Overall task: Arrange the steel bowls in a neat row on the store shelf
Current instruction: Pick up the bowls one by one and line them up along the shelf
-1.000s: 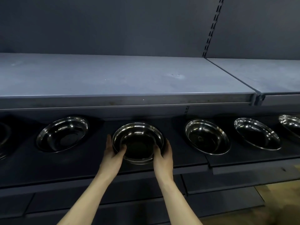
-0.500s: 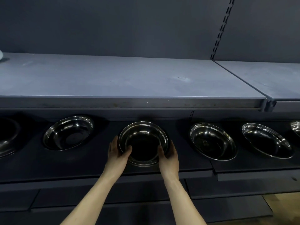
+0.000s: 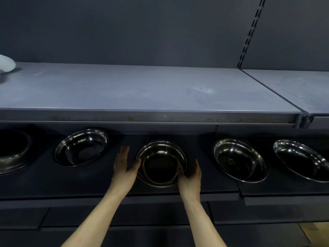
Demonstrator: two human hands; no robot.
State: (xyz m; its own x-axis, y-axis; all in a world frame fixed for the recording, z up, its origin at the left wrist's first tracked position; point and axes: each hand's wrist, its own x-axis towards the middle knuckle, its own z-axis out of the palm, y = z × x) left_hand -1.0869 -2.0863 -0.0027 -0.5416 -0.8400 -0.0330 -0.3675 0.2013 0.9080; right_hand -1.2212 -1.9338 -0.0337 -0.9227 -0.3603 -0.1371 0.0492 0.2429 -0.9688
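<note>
A row of steel bowls stands on the dark lower shelf (image 3: 213,190). The middle steel bowl (image 3: 161,164) rests on the shelf between my hands. My left hand (image 3: 124,166) is at its left side with the fingers spread and lifted off; only the thumb is near the rim. My right hand (image 3: 190,175) is at its right side, thumb over the rim and fingers outside. Other bowls sit to the left (image 3: 81,147), far left (image 3: 12,152), right (image 3: 239,160) and far right (image 3: 302,160), all tilted toward me.
A grey upper shelf (image 3: 142,90) overhangs the bowls, with its front lip just above them. A white object (image 3: 6,64) lies at its far left. A slotted upright (image 3: 249,32) runs up the dark back wall. More dark shelves lie below.
The view has shifted left and slightly down. My left hand has opened and drawn away from the middle bowl's rim; the bowl now sits a little further back on the shelf.
</note>
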